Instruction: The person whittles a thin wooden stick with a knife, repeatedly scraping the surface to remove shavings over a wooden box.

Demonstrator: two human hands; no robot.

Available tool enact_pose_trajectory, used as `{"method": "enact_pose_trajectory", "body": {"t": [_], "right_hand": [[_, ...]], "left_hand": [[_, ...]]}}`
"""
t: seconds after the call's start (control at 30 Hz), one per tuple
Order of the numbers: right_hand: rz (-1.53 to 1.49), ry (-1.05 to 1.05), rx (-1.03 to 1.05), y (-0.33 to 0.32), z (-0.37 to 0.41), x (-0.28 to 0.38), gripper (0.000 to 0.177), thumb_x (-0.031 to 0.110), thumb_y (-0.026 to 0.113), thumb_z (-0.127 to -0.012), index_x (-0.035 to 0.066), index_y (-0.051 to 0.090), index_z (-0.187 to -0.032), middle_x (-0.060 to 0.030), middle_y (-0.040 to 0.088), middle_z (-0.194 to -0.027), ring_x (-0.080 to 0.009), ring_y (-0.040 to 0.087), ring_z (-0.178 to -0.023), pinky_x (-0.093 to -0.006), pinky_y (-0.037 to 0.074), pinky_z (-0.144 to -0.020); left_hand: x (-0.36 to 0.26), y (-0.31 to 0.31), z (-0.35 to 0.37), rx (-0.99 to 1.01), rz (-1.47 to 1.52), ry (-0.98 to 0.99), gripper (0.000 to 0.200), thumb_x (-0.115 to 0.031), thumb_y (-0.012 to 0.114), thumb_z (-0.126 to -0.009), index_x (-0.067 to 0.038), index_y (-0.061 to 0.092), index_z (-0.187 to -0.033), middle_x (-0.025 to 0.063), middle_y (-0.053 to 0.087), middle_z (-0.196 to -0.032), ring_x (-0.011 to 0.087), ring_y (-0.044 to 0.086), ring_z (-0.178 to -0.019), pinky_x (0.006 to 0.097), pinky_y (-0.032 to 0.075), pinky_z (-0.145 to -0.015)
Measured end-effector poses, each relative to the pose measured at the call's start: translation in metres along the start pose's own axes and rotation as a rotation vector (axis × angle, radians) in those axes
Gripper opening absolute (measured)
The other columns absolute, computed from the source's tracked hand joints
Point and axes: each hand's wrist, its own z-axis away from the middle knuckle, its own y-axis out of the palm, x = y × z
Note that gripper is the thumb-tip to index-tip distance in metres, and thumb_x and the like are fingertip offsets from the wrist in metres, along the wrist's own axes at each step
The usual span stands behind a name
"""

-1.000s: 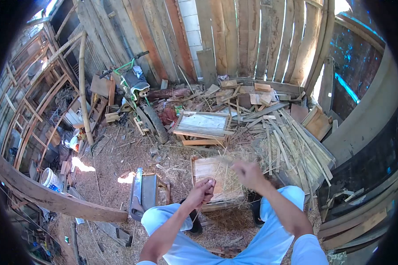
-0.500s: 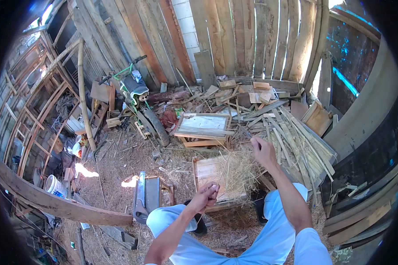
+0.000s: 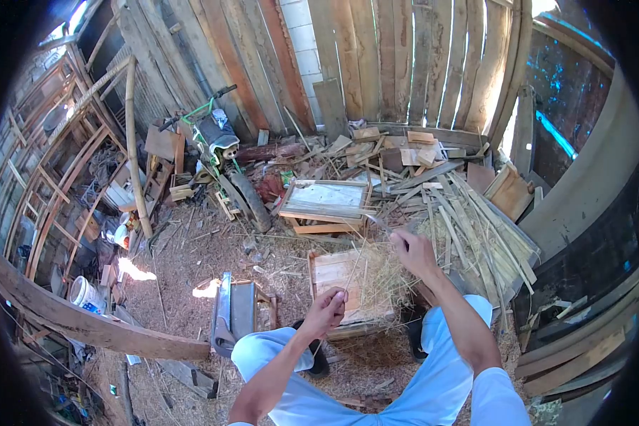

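Note:
My left hand [image 3: 324,314] is closed around a thin strip [image 3: 356,268], apparently bamboo or wood, which slants up out of the fingers. My right hand [image 3: 414,254] grips a knife [image 3: 379,224]; its narrow blade points up and left, beyond the strip's upper end. Both hands are above a low wooden board [image 3: 331,272] between my feet. Pale curly shavings [image 3: 389,282] are heaped over the board's right side, under my right hand. The knife's handle is hidden inside my fist.
A handsaw [image 3: 223,319] rests against a small bench [image 3: 245,307] by my left knee. Ahead lie a wooden frame [image 3: 326,197] and piled split strips [image 3: 486,231]. A green motorbike [image 3: 224,153] leans near the plank wall. A beam [image 3: 99,319] crosses at left.
My right hand has come down and slightly left, and the knife blade shows more plainly now. My left hand has stayed nearly in place, still holding the strip.

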Motion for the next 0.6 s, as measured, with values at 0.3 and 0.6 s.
{"method": "enact_pose_trajectory", "body": {"t": [0.3, 0.6], "right_hand": [[0.006, -0.206, 0.122, 0.022, 0.021, 0.003, 0.018, 0.024, 0.056, -0.086, 0.013, 0.066, -0.096, -0.0155, 0.063, -0.072, -0.0325, 0.062, -0.061, -0.0405, 0.049, -0.053], [-0.114, -0.325, 0.115, 0.026, 0.044, 0.022, 0.019, 0.023, 0.052, -0.088, 0.009, 0.065, -0.091, -0.0178, 0.061, -0.07, -0.0366, 0.061, -0.062, -0.0432, 0.047, -0.053]], "left_hand": [[-0.001, 0.005, 0.001, -0.047, -0.096, 0.059, 0.021, -0.026, 0.04, -0.099, -0.008, 0.047, -0.09, -0.0074, 0.031, -0.056, 0.0018, 0.025, -0.042, 0.0199, 0.018, -0.036], [0.006, 0.005, -0.008, -0.061, -0.166, 0.091, 0.02, -0.027, 0.042, -0.098, -0.009, 0.047, -0.09, -0.0073, 0.031, -0.058, 0.0019, 0.023, -0.043, 0.0199, 0.017, -0.037]]}}
